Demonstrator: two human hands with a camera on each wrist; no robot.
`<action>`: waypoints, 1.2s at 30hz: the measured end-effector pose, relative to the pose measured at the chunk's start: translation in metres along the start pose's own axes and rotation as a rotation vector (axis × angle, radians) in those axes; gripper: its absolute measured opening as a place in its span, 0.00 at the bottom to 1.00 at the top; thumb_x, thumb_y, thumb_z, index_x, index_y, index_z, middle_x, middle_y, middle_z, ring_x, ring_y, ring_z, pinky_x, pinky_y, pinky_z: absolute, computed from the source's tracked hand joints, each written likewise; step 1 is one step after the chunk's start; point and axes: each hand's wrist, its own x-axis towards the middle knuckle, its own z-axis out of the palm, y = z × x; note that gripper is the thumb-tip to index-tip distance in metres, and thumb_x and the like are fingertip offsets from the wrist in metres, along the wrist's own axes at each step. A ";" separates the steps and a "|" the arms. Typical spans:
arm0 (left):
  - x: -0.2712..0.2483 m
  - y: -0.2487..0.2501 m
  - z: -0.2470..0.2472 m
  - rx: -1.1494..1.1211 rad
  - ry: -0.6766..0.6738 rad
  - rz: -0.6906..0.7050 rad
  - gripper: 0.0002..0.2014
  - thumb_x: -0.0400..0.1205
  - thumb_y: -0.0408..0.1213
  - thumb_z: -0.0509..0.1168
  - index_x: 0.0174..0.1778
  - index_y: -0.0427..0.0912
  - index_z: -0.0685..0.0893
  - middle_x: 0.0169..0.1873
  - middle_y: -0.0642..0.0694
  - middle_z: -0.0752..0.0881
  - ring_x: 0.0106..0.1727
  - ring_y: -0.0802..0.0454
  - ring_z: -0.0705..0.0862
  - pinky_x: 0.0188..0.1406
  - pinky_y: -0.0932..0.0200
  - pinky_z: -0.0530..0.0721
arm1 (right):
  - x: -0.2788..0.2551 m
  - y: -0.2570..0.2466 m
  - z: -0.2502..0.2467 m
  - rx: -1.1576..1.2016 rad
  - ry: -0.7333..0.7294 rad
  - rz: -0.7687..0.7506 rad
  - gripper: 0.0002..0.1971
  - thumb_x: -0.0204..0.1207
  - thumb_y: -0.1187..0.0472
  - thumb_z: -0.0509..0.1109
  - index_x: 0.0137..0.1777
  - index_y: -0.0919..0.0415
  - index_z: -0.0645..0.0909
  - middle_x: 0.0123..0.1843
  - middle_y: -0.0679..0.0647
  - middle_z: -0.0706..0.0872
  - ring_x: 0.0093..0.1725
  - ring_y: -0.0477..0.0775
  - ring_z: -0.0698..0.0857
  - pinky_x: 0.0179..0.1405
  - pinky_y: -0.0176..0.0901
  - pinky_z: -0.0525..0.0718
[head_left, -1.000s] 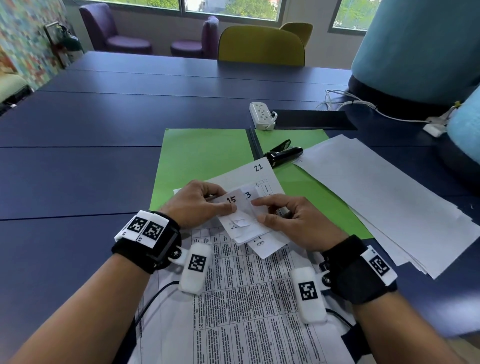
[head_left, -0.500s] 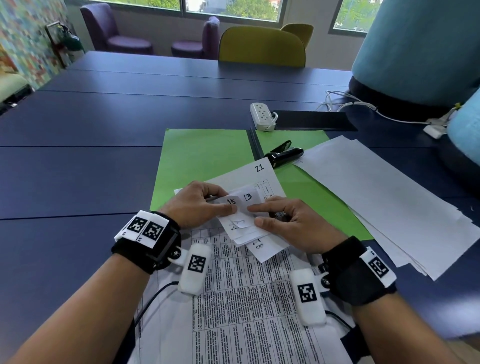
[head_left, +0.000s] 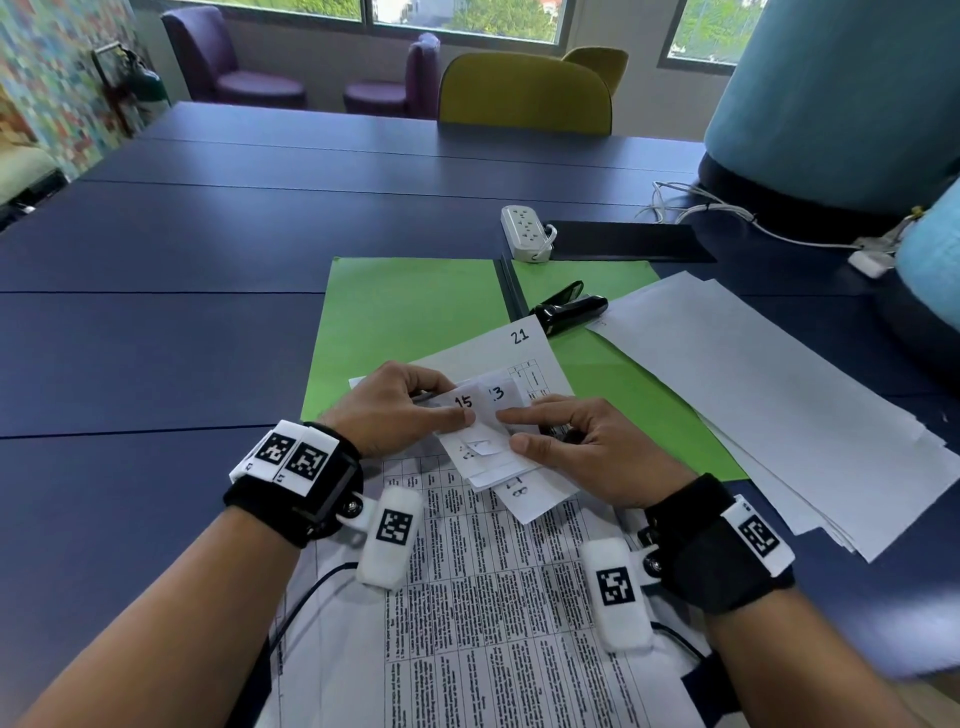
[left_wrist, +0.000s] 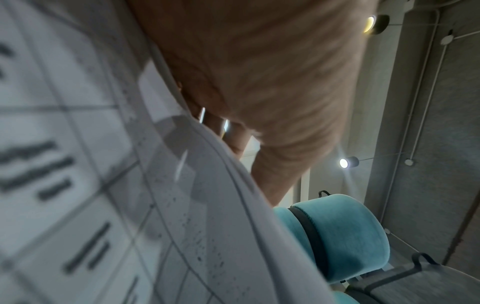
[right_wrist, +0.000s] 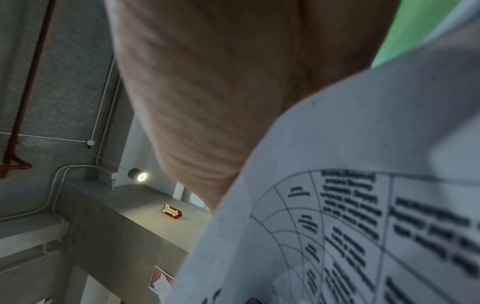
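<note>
Both hands meet over a small bundle of paper slips (head_left: 485, 441), held just above the tabletop (head_left: 156, 338). The left hand (head_left: 395, 410) pinches the left edge of the bundle: its thumb presses on the top slip beside the handwritten number 15, and its fingers curl behind. The right hand (head_left: 587, 452) grips the right side. Its forefinger lies flat across the top slip below a slip marked 13, its thumb rests on the lower edge, and its other fingers are curled under. The two thumbs are close together but apart.

Under the hands lies a white sheet (head_left: 519, 348) marked 21, and under that an open green folder (head_left: 410, 312) that reaches away beyond the fingertips. Below the wrists, towards the person, lies a printed sheet (head_left: 493, 597) with a dense table of text. Both wrist views show this print close up and blurred, with the palms above it. Beyond the right hand a black stapler (head_left: 569, 309) rests on the folder, and farther out is a white power strip (head_left: 524, 231). To the right of the right hand a pile of blank paper (head_left: 769, 405) is spread out.
</note>
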 end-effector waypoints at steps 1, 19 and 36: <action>0.000 0.000 0.000 0.002 -0.001 0.002 0.04 0.77 0.45 0.78 0.44 0.50 0.93 0.41 0.52 0.94 0.46 0.48 0.93 0.59 0.42 0.89 | 0.000 0.000 0.000 -0.004 -0.005 -0.001 0.14 0.77 0.52 0.74 0.63 0.46 0.87 0.61 0.39 0.83 0.57 0.28 0.81 0.50 0.19 0.76; 0.001 0.000 0.002 0.014 0.050 0.049 0.29 0.62 0.77 0.68 0.41 0.56 0.94 0.42 0.38 0.92 0.38 0.50 0.84 0.48 0.40 0.86 | 0.004 0.002 0.005 0.037 -0.015 -0.029 0.14 0.79 0.54 0.74 0.64 0.50 0.88 0.52 0.45 0.85 0.47 0.40 0.83 0.44 0.31 0.78; 0.004 -0.006 0.005 -0.075 0.069 0.058 0.23 0.63 0.67 0.72 0.39 0.53 0.94 0.39 0.39 0.92 0.37 0.51 0.84 0.45 0.47 0.83 | 0.002 -0.003 0.004 0.034 -0.030 -0.020 0.19 0.79 0.52 0.74 0.69 0.40 0.82 0.64 0.32 0.84 0.65 0.37 0.83 0.65 0.36 0.83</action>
